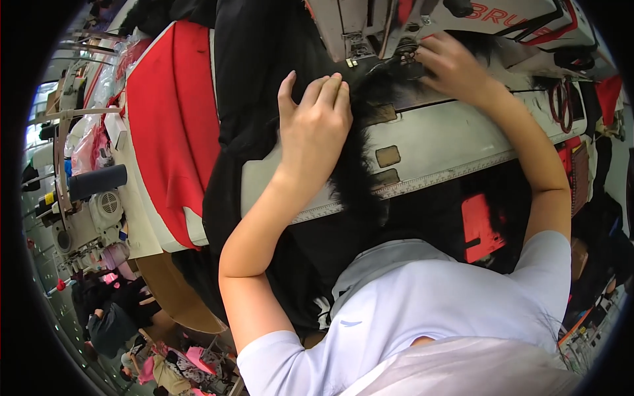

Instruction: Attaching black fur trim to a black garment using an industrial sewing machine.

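Note:
My left hand (316, 129) lies palm down on black fabric (247, 86), its fingers stretched out and the thumb apart. The fingertips rest just short of the needle area of a white sewing machine (508, 23). A strip of black fur (356, 165) runs beside that hand and hangs over the near edge of the machine bed (449, 138). My right hand (456, 69) reaches in from the right, its fingers curled beside the metal parts near the needle. What they grip there is hidden by the fingers and dark fur.
Red fabric (168, 119) drapes over the table's left side. A measuring tape (439, 173) lines the near edge. Dark red loop handles (561, 109) lie at the right end. Below the edge is a red flat object (481, 228); brown cardboard (175, 294) stands lower left.

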